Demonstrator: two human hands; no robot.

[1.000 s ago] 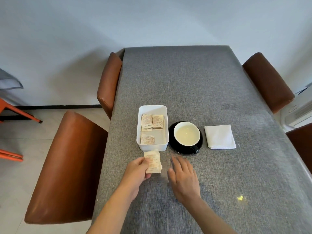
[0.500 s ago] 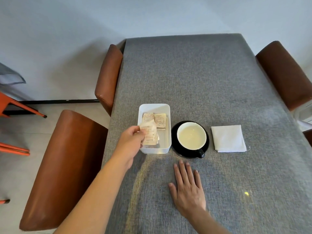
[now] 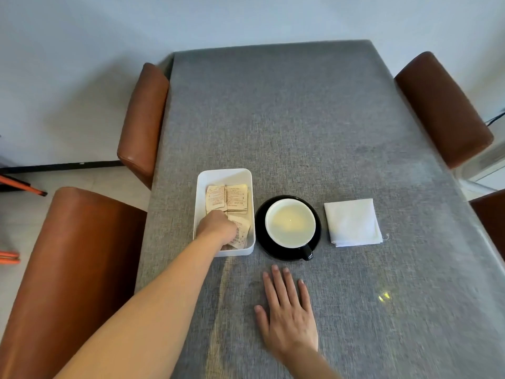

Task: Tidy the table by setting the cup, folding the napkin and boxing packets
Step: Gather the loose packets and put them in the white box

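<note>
A white rectangular box (image 3: 226, 175) stands on the grey table (image 3: 300, 119) and holds several beige packets (image 3: 226, 198) at its far end. My left hand (image 3: 217, 227) reaches down into the near end of the box, fingers curled on a bundle of beige packets (image 3: 241, 231) that sticks out to its right. Right of the box a white cup (image 3: 290, 222) with pale liquid sits on a black saucer (image 3: 261, 218), handle toward me. A folded white napkin (image 3: 352, 222) lies right of the saucer. My right hand (image 3: 287, 310) rests flat on the table, fingers straight.
Brown leather chairs stand along the left side (image 3: 144, 119) (image 3: 68, 269) and the right side (image 3: 442, 108) of the table. An orange chair leg (image 3: 21, 186) shows on the floor at far left. A white wall lies beyond the table's far end.
My left hand has carried the packets from the table in front of the box, over its near wall, and lowered them into it. My right hand has flattened and stayed on the table.
</note>
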